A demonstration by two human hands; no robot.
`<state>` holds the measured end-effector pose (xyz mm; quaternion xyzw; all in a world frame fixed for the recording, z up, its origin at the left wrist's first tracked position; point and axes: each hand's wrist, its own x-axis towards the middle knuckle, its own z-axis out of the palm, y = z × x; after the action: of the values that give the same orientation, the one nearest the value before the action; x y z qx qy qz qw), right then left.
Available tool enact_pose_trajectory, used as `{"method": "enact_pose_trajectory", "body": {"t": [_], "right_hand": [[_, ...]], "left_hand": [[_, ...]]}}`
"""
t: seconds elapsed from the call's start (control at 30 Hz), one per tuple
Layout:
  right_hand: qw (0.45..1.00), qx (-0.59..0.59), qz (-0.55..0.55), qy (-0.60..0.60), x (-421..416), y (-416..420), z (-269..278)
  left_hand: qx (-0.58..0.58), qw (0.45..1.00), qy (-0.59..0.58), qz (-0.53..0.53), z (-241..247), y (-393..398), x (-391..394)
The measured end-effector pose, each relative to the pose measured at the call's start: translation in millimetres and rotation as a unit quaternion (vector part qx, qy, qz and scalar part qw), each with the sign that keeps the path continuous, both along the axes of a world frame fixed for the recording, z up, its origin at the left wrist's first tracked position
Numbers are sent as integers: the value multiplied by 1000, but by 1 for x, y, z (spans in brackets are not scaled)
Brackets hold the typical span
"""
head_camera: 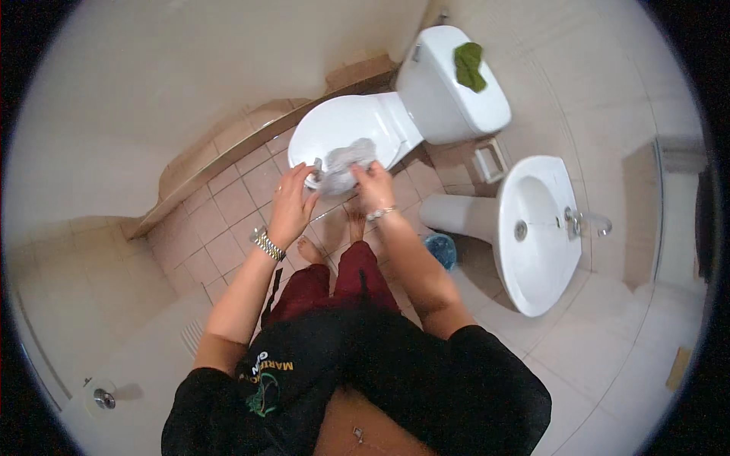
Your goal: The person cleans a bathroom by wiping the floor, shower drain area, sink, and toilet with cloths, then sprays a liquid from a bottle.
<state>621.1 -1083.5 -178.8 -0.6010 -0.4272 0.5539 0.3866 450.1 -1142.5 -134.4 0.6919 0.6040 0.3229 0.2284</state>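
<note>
A crumpled light grey cloth (pixel 348 162) hangs between my two hands, in front of the white toilet lid (pixel 336 122), and is partly blurred. My right hand (pixel 373 188) pinches its right side. At its left edge, the fingers of my left hand (pixel 292 202) are curled around a fold of it, thumb lower than the fingertips. Beneath the cloth the toilet lid is down. A folded green cloth (pixel 470 67) lies on top of the toilet tank (pixel 439 91).
To the right stands a white pedestal sink (pixel 536 239) with a chrome faucet (pixel 587 222). A blue bin (pixel 440 252) sits on the floor by its pedestal. A raised ledge (pixel 217 159) runs along the left side of the pink tiled floor (pixel 228 202). A white paper holder (pixel 490 161) is on the wall.
</note>
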Motion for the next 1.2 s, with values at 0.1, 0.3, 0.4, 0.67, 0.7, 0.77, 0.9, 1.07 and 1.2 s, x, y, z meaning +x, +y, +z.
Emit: {"method": "enact_pose_trajectory", "body": {"t": [0.1,0.3,0.4,0.67,0.7,0.77,0.9,1.07,1.2], "right_hand": [[995,-12,-18,-100,37,37,-64],[838,95,93,-529,101,79,-273],[825,43,113,-552,84,100,-333],[716,280,208,-605,-11,280,-361],[699,355,258,-565,-32,288,-364],[688,384,382,-483,-83,262,-342],[603,435,605,-284,-110,153,-326],[558,404,711,-143,12,100,-359],[672,225,556,-434,108,191,-341]], "left_hand": [[-91,994,40,49,-45,-28,-35],[-299,940,132,98,-155,-132,-77],[-408,898,115,120,-187,-168,-61],[-446,886,-61,106,-239,-162,-4],[-448,884,-63,120,-241,-151,4],[-449,877,-62,157,-240,-122,21],[-427,886,-71,167,-240,-71,19],[-421,885,-97,173,-222,-29,4],[-433,881,-51,182,-229,-47,9]]}}
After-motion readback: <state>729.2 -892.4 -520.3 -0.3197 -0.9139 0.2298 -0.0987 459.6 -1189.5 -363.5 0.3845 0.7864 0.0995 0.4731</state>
